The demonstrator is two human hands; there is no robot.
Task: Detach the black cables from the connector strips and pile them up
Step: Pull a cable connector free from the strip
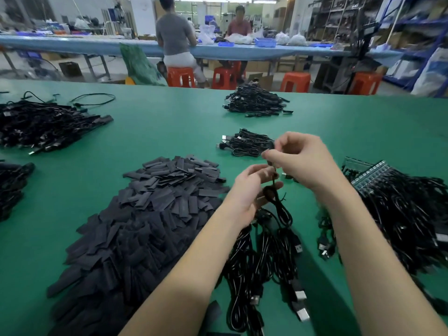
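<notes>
Several black cables hang in coiled bundles from the two hands, their USB plugs trailing down toward the near edge of the green worktop. The left hand sits palm up with its fingers curled round the gathered cords, thumb and fingertips pinching the top of one cable. The right hand, just above and touching the same strand, pinches its upper end between thumb and forefinger; what exactly sits at that end is too small to tell. Both hands are close together over the middle of the worktop.

Just beyond the hands lies a small pile of cables, plugs pointing left. Farther back, near the far edge, is a second, taller heap of cables. To the right, beside the right forearm, a big tangle of cables still joined to connector strips spreads across the worktop, the strips showing at its top. To the left of the left forearm a broad mound of flat dark sleeves covers much of the near worktop. More cable heaps lie at the left side.

Behind the worktop stand orange stools and a long blue bench, where two people sit among bags and blue bins
</notes>
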